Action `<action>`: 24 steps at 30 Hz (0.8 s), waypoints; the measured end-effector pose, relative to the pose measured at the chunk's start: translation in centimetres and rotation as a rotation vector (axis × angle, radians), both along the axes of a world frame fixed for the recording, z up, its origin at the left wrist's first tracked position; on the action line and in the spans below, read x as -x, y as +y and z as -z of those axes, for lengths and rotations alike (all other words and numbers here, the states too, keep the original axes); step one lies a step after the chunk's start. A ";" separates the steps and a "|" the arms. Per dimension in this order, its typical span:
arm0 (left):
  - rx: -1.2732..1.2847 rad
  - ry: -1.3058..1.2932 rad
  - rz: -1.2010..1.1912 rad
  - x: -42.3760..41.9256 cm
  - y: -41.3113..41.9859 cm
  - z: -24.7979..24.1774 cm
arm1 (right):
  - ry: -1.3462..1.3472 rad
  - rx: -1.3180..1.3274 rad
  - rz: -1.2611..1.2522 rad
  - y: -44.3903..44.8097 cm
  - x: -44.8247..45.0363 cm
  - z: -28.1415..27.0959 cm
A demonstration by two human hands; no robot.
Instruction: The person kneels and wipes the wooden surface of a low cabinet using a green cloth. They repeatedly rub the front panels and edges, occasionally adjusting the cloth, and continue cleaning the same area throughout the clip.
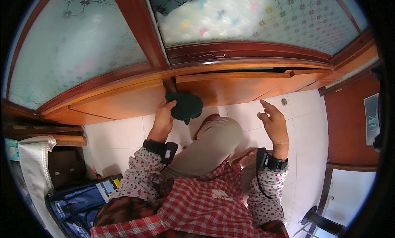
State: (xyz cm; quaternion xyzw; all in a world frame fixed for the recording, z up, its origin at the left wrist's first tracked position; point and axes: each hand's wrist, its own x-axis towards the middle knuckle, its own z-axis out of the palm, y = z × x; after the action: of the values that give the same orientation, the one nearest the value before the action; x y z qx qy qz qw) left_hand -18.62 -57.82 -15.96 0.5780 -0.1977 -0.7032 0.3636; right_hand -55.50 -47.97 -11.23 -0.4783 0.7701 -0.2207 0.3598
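My left hand point(164, 119) pinches a folded, dark green cloth-like piece point(186, 106) between thumb and fingers. It hangs in front of the wooden lower cabinet, over the narrow gap beside a door point(222, 88). A small flap droops from its bottom edge. To the right, my right hand point(273, 122) is held in the air above the tiled floor, fingers apart and holding nothing. The nearest cabinet part to it is the lower right door panel point(277, 86), which it does not appear to touch.
Patterned glass doors point(296, 19) stand above the cabinet, with a pale string point(206, 55) on their frame. A blue bag point(77, 204) sits at lower left. A round floor drain point(284, 101) lies at right, near a wooden door point(348, 127). A black object point(324, 222) stands at lower right.
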 end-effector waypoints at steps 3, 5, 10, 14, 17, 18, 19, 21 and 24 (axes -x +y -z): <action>0.068 -0.051 0.047 0.4 -0.1 -3.3 | -0.037 0.086 -0.029 -0.8 -1.1 -1.0; 0.131 0.008 0.055 1.9 -0.1 -5.5 | -0.075 0.130 -0.037 -1.4 -1.3 -1.7; 0.222 0.175 0.131 4.5 -1.0 -10.5 | -0.486 0.205 0.002 -2.9 -3.3 -3.1; 0.207 0.351 0.270 9.1 -2.5 -10.1 | -1.045 0.175 0.173 -4.6 -3.6 -3.3; 0.217 0.455 0.382 10.7 -2.9 -9.8 | -1.217 0.210 0.258 -4.1 -3.5 -4.3; 0.237 0.454 0.415 11.3 -3.2 -9.5 | -1.242 0.221 0.299 -3.8 -3.2 -4.6; 0.258 0.449 0.445 11.9 -3.3 -9.3 | -1.266 0.235 0.330 -3.4 -3.1 -4.8; 0.250 0.488 0.468 13.1 -4.0 -9.0 | -1.299 0.268 0.394 -3.0 -2.9 -5.1; 0.198 0.512 0.500 14.6 -4.7 -9.1 | -1.178 0.253 0.434 -3.1 -2.9 -5.4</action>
State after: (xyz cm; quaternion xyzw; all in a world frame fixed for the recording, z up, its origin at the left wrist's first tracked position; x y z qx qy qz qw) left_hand -33.25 -62.47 -6.88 0.2792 -0.3024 -0.8697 0.2725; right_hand -52.59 -51.06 -5.85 -0.1490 0.4907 -0.6033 0.6107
